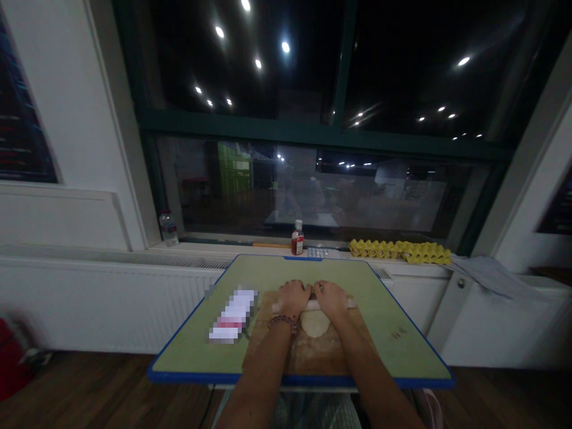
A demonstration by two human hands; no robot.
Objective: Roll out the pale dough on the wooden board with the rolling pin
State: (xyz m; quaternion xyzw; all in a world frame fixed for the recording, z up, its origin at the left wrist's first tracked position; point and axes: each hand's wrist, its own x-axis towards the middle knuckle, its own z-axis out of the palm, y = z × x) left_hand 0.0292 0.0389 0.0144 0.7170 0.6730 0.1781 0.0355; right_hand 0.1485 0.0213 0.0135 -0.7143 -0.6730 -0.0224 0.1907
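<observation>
A flat round of dough [315,323] lies on a floured wooden board [313,358]. Across the far part of the board runs a pale rolling pin [351,302], just beyond the dough or over its far edge. My left hand [294,298], with a beaded bracelet at the wrist, is closed over the pin's left part. Over its right part my right hand [330,299] is curled in the same way. Both thumbs nearly meet in the middle. The hands hide much of the pin.
The board rests on a green table [402,351] with a blue rim. Left of it lies a blurred-out bright rectangle [233,316]. On the sill stand a sauce bottle [297,239], a clear plastic bottle [168,229] and yellow egg trays [400,251]. A radiator [111,310] runs below.
</observation>
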